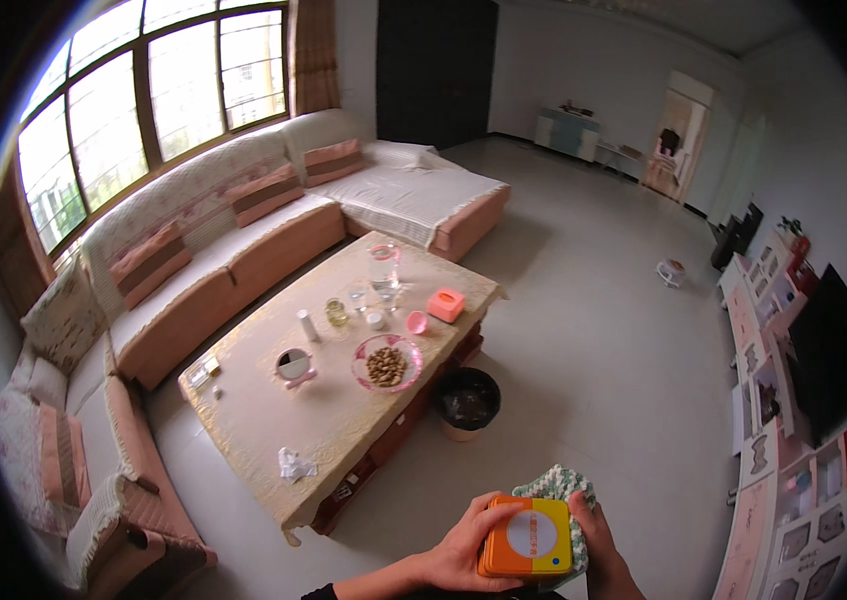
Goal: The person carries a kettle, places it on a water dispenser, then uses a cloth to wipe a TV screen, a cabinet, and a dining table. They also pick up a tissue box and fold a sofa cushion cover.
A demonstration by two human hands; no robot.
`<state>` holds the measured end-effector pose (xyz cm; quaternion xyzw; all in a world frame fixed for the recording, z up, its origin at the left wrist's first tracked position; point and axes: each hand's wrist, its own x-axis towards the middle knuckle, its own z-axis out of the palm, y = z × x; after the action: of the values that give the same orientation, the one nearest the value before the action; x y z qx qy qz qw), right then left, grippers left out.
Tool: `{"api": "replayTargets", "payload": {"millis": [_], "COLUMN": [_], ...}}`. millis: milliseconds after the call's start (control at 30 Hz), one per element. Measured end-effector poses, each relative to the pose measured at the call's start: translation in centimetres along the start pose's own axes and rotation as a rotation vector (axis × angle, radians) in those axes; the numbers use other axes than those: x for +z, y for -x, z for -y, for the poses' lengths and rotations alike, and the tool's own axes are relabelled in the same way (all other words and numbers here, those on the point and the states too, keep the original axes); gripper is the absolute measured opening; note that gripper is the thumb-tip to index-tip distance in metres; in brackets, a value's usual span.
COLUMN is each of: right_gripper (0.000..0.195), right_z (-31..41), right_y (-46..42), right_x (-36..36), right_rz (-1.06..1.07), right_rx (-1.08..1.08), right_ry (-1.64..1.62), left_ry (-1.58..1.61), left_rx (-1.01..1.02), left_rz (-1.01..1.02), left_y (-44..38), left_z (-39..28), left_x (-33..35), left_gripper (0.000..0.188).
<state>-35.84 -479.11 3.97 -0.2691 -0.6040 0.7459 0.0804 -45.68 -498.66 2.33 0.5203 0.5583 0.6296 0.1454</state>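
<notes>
Close to my body, my left hand (461,551) grips an orange and yellow box (524,536) by its left side, thumb below and fingers over the top. The box has rounded corners, a pale round label with writing and a small blue dot. A green and white crocheted cloth (560,480) lies bunched behind the box and along its right side. My right hand (597,529) holds this cloth against the box, its thumb at the top right corner. The cloth hides part of the box's right side and some of my right fingers.
Ahead on the left stands a cloth-covered coffee table (258,427) with a bowl of peanuts (387,365), a round mirror (294,365), a glass pitcher (384,266) and a pink tissue box (446,305). A lined trash bin (468,401) stands beside it. A TV cabinet (757,465) runs along the right.
</notes>
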Motion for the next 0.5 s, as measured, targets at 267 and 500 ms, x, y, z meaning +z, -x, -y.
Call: {"api": "replayTargets", "payload": {"millis": [267, 500], "right_gripper": [0.047, 0.057], "right_z": [1.4, 4.4], "right_y": [0.3, 0.6], "right_x": [-9.3, -15.6], "right_rz": [0.040, 0.022], "right_rx": [-0.243, -0.679], "right_ry": [0.248, 1.074], "left_ry": [-0.187, -0.297], "left_rx": [-0.073, -0.071], "left_rz": [0.163, 0.380], "left_y": [-8.6, -15.9], "left_z": [3.3, 6.8], "left_x": [4.6, 12.0], "left_gripper": [0.102, 0.109]}}
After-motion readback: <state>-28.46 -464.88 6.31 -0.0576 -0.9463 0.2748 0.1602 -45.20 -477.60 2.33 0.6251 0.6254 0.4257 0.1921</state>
